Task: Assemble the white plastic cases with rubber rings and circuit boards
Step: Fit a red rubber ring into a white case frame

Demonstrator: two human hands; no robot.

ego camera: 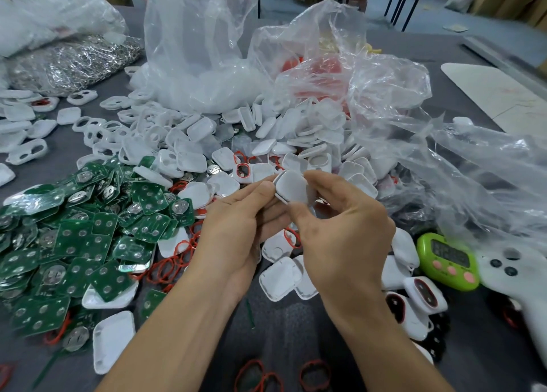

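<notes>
1. Head view: two bare hands meet above the middle of the grey tabletop [296,338], and both forearms enter from the bottom edge.
2. One white case [293,188] is held in the air between the hands, over the heap of parts.
3. The left hand [236,229] has its thumb on the case's left edge. Its other fingers curl beneath and are largely hidden.
4. The right hand [340,238] pinches the case's right side between thumb and forefinger, so both sets of fingers are closed on this one case.
5. The case's broad, smooth face is turned up toward the camera and tilted. A dark seam along its left edge shows two stacked halves. Fingers cover its lower edge, so its long axis cannot be judged.
6. Green circuit boards [74,238] are piled at the left, too many to count.
7. White case halves [266,137] lie heaped beyond the hands, likewise uncountable.
8. Red rubber rings [174,261] lie tangled beside the boards. Three more lie near the bottom edge, partly cut off.
9. Two clear plastic bags [201,51] rise behind the heap. Their contents are blurred.
10. One green timer [447,261] sits at the right, its display unreadable.
11. One white controller [521,276] lies just beside the timer, cut off by the frame.
</notes>
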